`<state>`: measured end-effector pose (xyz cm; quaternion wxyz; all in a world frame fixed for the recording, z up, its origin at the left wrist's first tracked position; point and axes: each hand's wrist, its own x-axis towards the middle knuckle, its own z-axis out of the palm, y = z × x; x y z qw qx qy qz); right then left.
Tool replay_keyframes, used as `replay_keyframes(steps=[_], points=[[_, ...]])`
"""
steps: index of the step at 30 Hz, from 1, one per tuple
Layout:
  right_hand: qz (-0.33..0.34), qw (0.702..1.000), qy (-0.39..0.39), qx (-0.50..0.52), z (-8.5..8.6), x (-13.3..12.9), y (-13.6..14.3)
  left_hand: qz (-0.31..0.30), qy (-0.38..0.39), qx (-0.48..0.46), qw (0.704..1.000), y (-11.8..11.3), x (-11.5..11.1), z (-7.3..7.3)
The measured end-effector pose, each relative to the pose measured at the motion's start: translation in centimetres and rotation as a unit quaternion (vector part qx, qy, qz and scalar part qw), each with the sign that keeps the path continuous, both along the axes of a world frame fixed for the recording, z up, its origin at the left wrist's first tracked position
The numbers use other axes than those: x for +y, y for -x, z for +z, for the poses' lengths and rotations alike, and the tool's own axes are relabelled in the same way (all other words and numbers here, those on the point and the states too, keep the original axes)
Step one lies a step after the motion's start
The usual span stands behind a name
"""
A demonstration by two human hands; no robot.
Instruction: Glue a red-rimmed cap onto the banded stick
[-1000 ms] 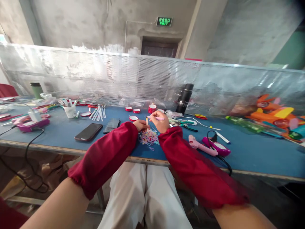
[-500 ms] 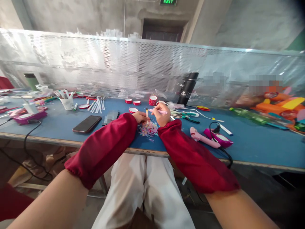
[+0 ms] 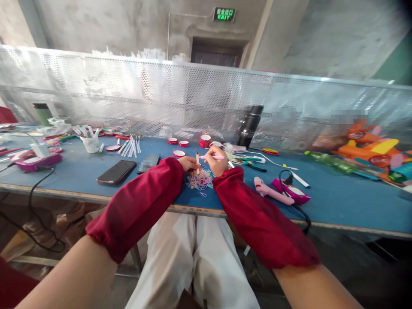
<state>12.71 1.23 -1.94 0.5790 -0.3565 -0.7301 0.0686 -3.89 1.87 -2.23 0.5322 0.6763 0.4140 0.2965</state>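
The left hand (image 3: 188, 164) pinches a thin pale stick (image 3: 197, 161) at twelve o'clock from a partly hidden pile of colourful loops (image 3: 198, 181), while the right hand (image 3: 217, 164), at the stick's three o'clock, pinches a pink pen (image 3: 219, 157) whose tip is hard to make out

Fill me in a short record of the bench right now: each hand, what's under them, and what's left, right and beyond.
Left hand: holding a stick upright, its top dark
Right hand: holding a pink pen, tip toward the stick; contact unclear
Below hands: pile of coloured loops on the blue table
Left: phone; farther off, white cup
Right: pink tool, purple device
Beyond: red rolls, black bottle
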Motion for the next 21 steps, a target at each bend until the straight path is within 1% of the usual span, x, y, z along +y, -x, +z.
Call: replay_keyframes(steps=[10,15,21], points=[[0.006,1.000,0.011,-0.017,-0.36,0.23,0.01,-0.012,0.005,-0.009,1.000,0.00,0.36,-0.32],[-0.013,1.000,0.007,-0.013,-0.25,0.23,-0.08,-0.007,-0.007,-0.011,1.000,0.16,0.46,-0.37],[0.012,1.000,0.002,-0.026,-0.25,-0.01,0.16,-0.007,-0.013,-0.017,1.000,0.05,0.18,-0.23]])
